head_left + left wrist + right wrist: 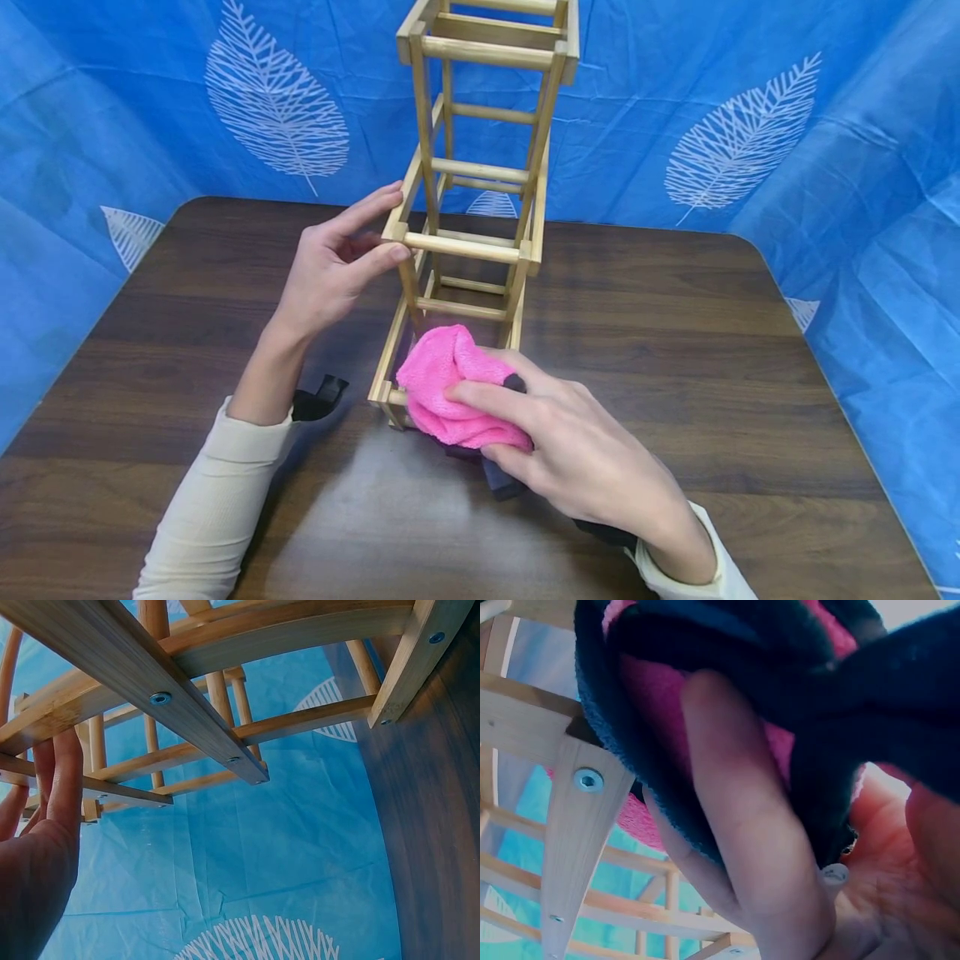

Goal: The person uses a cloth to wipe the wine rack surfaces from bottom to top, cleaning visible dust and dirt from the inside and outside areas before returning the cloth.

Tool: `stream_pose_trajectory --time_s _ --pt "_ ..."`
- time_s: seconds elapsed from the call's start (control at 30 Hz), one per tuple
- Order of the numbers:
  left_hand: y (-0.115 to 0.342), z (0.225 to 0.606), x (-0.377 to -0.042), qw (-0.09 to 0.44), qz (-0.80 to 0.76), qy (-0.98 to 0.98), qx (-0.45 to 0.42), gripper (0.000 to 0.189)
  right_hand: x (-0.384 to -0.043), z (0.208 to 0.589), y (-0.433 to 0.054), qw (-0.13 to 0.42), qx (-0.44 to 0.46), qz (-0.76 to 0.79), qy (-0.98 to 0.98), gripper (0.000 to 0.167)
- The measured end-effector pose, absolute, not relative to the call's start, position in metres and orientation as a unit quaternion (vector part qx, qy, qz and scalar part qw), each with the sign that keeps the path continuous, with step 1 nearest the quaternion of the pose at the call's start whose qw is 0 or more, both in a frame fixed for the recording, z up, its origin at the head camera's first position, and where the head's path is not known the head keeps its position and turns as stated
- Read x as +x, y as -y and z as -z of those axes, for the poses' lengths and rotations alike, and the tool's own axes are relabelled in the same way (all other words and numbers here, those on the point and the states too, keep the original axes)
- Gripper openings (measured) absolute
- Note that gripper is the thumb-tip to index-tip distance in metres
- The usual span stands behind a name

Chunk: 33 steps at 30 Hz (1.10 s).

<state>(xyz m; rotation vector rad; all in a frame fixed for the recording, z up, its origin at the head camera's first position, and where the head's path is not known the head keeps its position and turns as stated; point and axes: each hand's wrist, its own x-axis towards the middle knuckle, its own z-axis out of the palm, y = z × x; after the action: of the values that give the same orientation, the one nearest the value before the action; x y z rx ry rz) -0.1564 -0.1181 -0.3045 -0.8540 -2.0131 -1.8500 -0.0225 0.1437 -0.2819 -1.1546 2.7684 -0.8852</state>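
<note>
A tiered wooden rack [480, 172] of slats and round rods stands upright on the table. My left hand [324, 265] grips the rack's left side at the middle tier, thumb in front and fingers farther back; in the left wrist view the fingers [66, 780] reach up to a slat. In my right hand [581, 442] is a bunched pink cloth [450, 392], pressed against the front of the lowest tier, which it partly hides. Dark fabric [810, 697] lies against the pink cloth [656, 697] in the right wrist view. Bolt heads [589, 780] show in the wood there.
The dark wood-grain table [675, 358] extends on both sides of the rack. Behind and beside it hangs a blue sheet [615, 125] with white leaf prints. A black strap [318, 400] sticks out by the left wrist. The rack's top runs out of the head view.
</note>
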Motion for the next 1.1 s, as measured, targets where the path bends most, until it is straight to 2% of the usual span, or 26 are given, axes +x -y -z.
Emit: stream_pose_trajectory --time_s 0.27,0.77,0.87,1.0,1.1 --pt "0.118 0.304 -0.156 0.142 0.634 0.701 -0.294 0.051 -0.025 0.285 -0.141 0.005 -0.374 0.288 -0.882 0.056" --pt "0.118 0.303 -0.155 0.145 0.627 0.708 -0.291 0.051 -0.032 0.3 -0.118 -0.058 -0.406 0.355 -0.84 0.05" --pt "0.119 0.303 -0.155 0.138 0.626 0.712 -0.286 0.051 -0.034 0.294 -0.121 -0.114 -0.387 0.398 -0.824 0.047" --pt "0.12 0.303 -0.156 0.119 0.636 0.71 -0.278 0.051 -0.04 0.286 -0.129 -0.23 -0.335 0.46 -0.79 0.044" --pt "0.121 0.302 -0.156 0.112 0.636 0.712 -0.275 0.053 -0.043 0.281 -0.137 -0.277 -0.289 0.48 -0.781 0.049"
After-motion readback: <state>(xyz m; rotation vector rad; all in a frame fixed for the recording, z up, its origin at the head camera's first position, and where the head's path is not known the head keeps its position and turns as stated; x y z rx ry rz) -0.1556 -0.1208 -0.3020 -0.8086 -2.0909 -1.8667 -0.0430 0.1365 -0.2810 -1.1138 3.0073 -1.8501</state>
